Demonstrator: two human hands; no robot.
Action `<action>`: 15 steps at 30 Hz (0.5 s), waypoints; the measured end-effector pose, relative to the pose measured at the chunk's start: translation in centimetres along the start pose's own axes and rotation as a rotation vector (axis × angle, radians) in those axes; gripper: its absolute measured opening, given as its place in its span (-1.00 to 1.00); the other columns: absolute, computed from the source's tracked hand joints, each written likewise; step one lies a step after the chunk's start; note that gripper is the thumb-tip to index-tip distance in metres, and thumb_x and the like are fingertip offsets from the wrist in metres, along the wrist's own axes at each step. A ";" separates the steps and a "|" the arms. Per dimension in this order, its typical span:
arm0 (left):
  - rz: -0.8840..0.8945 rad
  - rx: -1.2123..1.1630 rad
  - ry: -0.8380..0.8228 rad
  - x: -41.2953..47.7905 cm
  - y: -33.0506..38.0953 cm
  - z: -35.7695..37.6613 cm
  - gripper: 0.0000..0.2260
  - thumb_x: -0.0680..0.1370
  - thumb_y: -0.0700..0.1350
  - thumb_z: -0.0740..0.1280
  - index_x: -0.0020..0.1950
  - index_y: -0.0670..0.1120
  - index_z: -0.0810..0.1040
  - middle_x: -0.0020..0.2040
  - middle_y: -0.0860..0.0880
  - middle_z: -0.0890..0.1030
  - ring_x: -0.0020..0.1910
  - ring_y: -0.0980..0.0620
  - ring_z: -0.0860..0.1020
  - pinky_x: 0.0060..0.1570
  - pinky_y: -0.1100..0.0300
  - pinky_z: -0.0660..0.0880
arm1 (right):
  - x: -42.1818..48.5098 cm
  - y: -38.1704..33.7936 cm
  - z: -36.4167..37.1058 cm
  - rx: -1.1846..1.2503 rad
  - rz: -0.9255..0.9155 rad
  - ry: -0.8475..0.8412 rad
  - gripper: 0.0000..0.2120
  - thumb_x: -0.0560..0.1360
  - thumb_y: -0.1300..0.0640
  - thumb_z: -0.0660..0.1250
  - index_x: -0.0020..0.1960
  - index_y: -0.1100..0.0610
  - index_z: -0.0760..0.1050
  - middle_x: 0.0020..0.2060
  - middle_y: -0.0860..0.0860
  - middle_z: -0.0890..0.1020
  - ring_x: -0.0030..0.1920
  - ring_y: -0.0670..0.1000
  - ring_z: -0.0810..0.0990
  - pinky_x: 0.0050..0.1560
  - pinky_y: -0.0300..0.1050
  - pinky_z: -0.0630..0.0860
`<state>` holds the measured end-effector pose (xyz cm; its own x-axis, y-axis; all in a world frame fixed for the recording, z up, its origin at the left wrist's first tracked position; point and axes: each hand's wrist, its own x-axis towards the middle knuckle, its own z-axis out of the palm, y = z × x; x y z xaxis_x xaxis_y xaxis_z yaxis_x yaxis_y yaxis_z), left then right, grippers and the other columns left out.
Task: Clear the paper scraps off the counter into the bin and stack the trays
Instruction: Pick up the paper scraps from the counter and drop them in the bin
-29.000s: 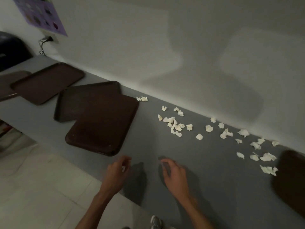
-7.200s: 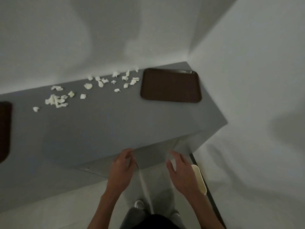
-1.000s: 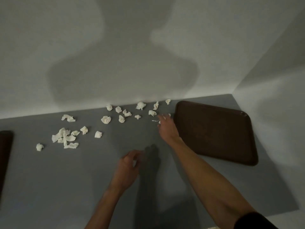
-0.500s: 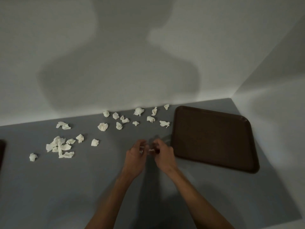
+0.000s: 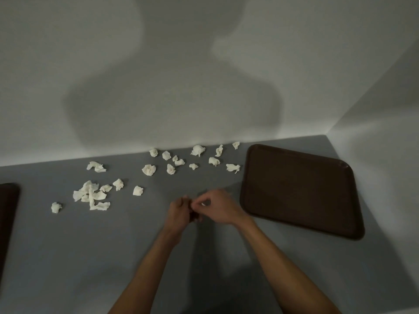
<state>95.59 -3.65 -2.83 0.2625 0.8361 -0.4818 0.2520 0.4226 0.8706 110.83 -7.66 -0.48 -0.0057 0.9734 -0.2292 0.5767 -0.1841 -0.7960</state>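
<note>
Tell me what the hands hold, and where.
The right hand pinches a small paper scrap in its fingertips; the left hand is curled, its contents hidden.

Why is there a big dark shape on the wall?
Head view: that is the person's shadow on the wall, light likely coming from behind; the room is dim; the left hand and the right hand, pinching a paper scrap, look a little blurred.

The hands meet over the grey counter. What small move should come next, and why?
Probably the right hand should drop the small white paper bit it pinches into the curled left hand: that frees it for the many crumpled white scraps on the grey counter beside the dark brown rectangular tray.
</note>
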 end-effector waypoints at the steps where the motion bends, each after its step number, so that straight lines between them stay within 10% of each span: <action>1: -0.001 0.035 0.020 0.0 -0.4 -0.6 -0.57 0.76 -0.08 0.04 -0.13 -0.25 0.54 -0.43 -0.10 0.52 -0.46 0.01 0.49 -0.38 0.16 0.45 | 0.7 0.4 -0.5 0.001 0.012 0.016 -0.87 0.55 -0.02 0.45 0.03 -0.04 0.75 -0.10 -0.17 0.76 -0.10 -0.23 0.68 -0.04 -0.39 0.49; 6: 0.052 0.164 0.132 -0.2 -1.3 -2.7 -0.62 0.74 -0.03 0.09 -0.20 -0.10 0.49 -0.40 0.04 0.38 -0.38 0.09 0.34 -0.34 0.13 0.30 | 4.7 4.0 -3.9 -0.454 0.159 0.464 -0.74 0.56 0.17 0.34 0.19 -0.05 0.64 0.08 0.01 0.70 0.14 0.12 0.61 0.17 0.01 0.58; 15: -0.054 0.099 0.047 -2.9 -2.0 -3.7 -0.86 0.62 -0.12 0.21 -0.12 -0.02 0.48 -0.28 0.09 0.44 -0.29 0.09 0.36 -0.23 0.11 0.33 | 4.5 5.9 0.2 -0.598 0.161 0.288 -0.75 0.65 0.22 0.18 0.17 0.28 0.59 0.15 0.23 0.64 0.20 0.22 0.54 0.26 0.05 0.43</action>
<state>90.88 -5.58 -2.82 0.2026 0.8296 -0.5203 0.3562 0.4325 0.8283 114.05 -4.43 -6.36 0.2882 0.9529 -0.0950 0.9046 -0.3034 -0.2992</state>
